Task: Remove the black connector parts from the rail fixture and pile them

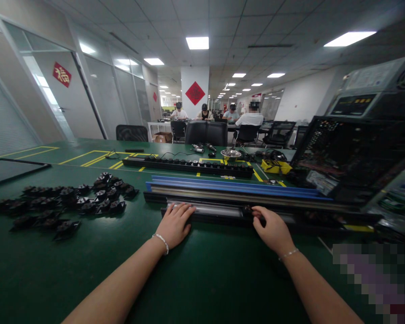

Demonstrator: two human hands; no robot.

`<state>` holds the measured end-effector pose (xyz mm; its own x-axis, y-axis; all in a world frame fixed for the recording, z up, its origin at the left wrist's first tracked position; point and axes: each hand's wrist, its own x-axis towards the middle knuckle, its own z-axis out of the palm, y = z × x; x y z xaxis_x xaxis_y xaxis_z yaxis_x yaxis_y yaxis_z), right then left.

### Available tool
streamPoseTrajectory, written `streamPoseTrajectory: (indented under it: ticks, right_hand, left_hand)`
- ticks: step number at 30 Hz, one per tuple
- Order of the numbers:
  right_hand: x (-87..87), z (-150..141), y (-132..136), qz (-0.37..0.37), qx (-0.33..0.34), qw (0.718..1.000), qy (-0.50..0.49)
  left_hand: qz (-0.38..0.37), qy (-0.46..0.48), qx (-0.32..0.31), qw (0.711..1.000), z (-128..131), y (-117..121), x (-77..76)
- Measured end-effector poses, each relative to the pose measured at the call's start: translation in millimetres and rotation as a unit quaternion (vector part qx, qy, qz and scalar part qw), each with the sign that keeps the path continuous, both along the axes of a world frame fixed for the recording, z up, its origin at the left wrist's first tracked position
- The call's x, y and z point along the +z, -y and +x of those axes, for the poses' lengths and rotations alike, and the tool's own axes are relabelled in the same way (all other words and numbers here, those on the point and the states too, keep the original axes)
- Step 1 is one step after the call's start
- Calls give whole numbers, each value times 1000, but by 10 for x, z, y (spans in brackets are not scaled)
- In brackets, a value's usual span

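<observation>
My left hand [175, 223] lies with its fingers stretched flat on the left end of a long black and silver rail [219, 210] on the green table. My right hand [272, 228] rests further right on the same rail, fingers curled down and pinching a small dark part at the rail's groove. Both wrists wear thin bracelets. Behind the rail lie more long strips, blue and grey [236, 186].
A heap of several small black socket modules [74, 204] lies to the left. A long black power strip [189, 165], a metal bowl [231, 154] and a yellow box [276, 166] sit further back. Open computer cases [354, 157] stand at the right. Several people sit at distant desks.
</observation>
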<state>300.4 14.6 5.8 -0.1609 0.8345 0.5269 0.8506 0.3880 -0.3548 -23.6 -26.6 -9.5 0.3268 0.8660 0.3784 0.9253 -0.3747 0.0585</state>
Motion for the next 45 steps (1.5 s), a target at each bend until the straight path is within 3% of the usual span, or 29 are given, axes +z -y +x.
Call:
streamPoseTrajectory:
  ticks: [15, 37, 45]
  right_hand:
    - [55, -149, 84, -41, 53, 998, 21]
    - [3, -301, 127, -14, 123, 990, 63]
    - [-14, -401, 148, -12, 143, 987, 76]
  left_hand:
    - [5, 2, -3, 1000, 2, 8, 7]
    - [8, -5, 9, 1000, 34, 14, 12]
    - [8, 2, 18, 1000, 157, 37, 23]
